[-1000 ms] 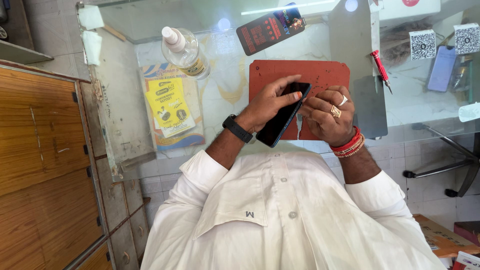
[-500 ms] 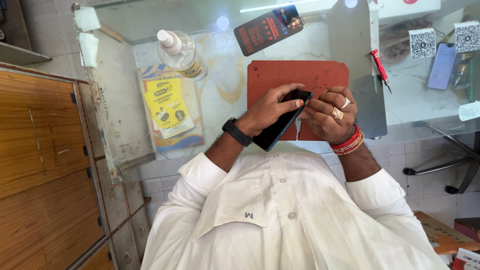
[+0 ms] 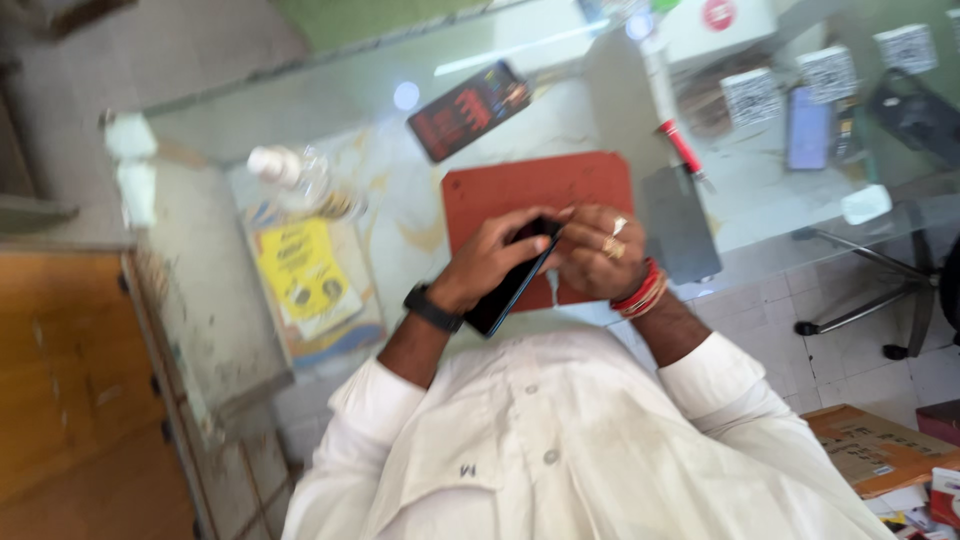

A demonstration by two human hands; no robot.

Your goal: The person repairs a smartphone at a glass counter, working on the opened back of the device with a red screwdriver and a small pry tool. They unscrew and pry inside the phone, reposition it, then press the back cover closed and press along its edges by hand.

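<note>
Both hands tilt the black phone [image 3: 512, 285] diagonally

glass-topped desk [image 3: 330, 90], wooden cabinet [image 3: 70, 370], pale tiled floor [image 3: 860, 350], soft ceiling-light reflections

Both hands work above the red mat [image 3: 520, 190] on the glass table [image 3: 400, 100], the left hand [image 3: 495, 262] gripping the dark phone [image 3: 512, 285] and the right hand [image 3: 597, 250] pinching its upper end, so the mat's near half is blocked while its far strip stays open. To the left, bare glass lies between the mat and the clear bottle [image 3: 300, 180] with the yellow leaflet [image 3: 305, 275] below it. Beyond the mat lies a dark red-printed package [image 3: 468, 110]; to the right, a grey panel [image 3: 672, 220] and a red-handled screwdriver [image 3: 680, 148] close that side.
</note>
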